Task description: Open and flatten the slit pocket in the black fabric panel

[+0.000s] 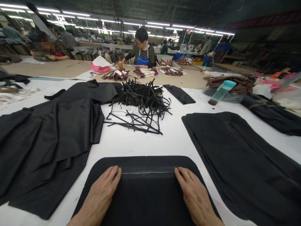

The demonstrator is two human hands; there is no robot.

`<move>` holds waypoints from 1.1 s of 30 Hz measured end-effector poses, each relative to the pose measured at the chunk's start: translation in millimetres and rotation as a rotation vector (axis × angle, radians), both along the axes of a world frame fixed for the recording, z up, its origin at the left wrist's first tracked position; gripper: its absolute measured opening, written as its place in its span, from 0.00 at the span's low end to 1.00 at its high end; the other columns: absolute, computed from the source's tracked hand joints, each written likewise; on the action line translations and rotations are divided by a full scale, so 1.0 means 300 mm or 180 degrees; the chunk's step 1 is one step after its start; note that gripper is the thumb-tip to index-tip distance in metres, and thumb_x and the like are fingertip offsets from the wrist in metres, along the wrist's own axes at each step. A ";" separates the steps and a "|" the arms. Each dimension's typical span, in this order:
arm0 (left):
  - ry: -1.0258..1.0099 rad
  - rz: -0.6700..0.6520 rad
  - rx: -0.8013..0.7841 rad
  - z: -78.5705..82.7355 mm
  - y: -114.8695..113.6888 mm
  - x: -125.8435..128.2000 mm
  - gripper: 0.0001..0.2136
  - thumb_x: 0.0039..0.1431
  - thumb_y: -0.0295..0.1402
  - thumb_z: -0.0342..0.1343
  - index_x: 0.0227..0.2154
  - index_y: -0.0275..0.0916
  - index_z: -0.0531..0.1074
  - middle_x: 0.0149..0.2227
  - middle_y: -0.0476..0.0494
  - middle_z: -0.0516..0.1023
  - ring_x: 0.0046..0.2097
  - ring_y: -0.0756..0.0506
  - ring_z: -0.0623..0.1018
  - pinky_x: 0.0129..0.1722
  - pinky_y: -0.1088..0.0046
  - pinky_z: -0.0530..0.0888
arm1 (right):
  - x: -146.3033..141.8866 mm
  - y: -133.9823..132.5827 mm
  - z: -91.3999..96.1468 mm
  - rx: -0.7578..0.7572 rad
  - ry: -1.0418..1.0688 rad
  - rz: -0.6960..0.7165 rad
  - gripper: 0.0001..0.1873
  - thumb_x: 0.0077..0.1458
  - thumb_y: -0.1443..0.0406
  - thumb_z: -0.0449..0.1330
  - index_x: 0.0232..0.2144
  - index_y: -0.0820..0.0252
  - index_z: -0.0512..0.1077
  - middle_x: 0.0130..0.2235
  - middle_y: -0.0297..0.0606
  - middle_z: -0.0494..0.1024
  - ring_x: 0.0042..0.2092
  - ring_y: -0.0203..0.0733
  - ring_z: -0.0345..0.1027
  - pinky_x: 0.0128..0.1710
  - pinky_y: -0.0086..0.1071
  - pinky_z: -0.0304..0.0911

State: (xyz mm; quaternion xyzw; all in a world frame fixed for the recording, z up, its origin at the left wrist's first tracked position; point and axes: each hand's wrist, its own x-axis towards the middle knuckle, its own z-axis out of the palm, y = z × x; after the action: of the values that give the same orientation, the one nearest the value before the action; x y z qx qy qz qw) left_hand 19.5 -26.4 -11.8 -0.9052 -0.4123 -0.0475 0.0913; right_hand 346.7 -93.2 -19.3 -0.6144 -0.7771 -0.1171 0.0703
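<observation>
White surface (171,138) w/ blk sheets (44,135) at L, panel stack (235,150) at R; blk panel (145,197) flat btwn them, front ctr. Rounded end pts away from wearer; long axis looks fore-aft, near end cut off. L hand (102,193) & R hand (195,193) on top; fingers (115,175) close tog., extended, panel under them; pale line (145,172) btwn hands.

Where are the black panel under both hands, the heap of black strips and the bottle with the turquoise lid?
Black panel (147,199): head view, on its bare middle.
Heap of black strips (141,95): head view, on its dense upper part.
Bottle (221,93): head view, on its clear body.
</observation>
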 end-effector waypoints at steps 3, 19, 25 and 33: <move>-0.0072 0.0149 0.0255 -0.023 -0.010 -0.057 0.25 0.49 0.13 0.41 0.48 0.34 0.69 0.47 0.37 0.73 0.48 0.41 0.72 0.48 0.64 0.72 | 0.023 0.003 -0.014 -0.0002 -0.0060 -0.0142 0.28 0.47 0.84 0.46 0.51 0.70 0.65 0.48 0.49 0.69 0.49 0.50 0.62 0.48 0.41 0.64; -0.0124 0.0973 0.0452 0.035 -0.008 -0.015 0.21 0.51 0.14 0.41 0.45 0.28 0.71 0.49 0.31 0.73 0.49 0.37 0.72 0.49 0.58 0.70 | -0.006 0.068 0.126 -0.0629 -0.0424 -0.0858 0.12 0.55 0.76 0.51 0.26 0.58 0.69 0.31 0.40 0.71 0.35 0.50 0.66 0.34 0.42 0.62; -0.0821 -0.1008 -0.0916 0.067 -0.069 0.202 0.20 0.57 0.25 0.45 0.53 0.40 0.63 0.56 0.41 0.67 0.57 0.43 0.66 0.55 0.65 0.67 | -0.168 0.217 0.241 -0.1259 0.0485 0.0156 0.06 0.55 0.72 0.55 0.32 0.57 0.70 0.38 0.36 0.71 0.38 0.42 0.65 0.39 0.34 0.60; -0.0950 -0.0998 -0.1849 0.067 -0.066 0.248 0.21 0.63 0.38 0.44 0.57 0.39 0.55 0.62 0.39 0.56 0.63 0.41 0.54 0.62 0.59 0.53 | -0.256 0.380 0.147 -0.1103 0.0730 0.0444 0.07 0.53 0.67 0.60 0.36 0.58 0.69 0.37 0.37 0.72 0.41 0.44 0.64 0.40 0.35 0.57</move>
State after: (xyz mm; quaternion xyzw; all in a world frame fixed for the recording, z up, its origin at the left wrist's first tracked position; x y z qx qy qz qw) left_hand 93.9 -46.3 8.4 -0.9287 -0.2735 -0.0735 -0.2393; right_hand 270.0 20.9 24.8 -0.5713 -0.8132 0.0941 0.0595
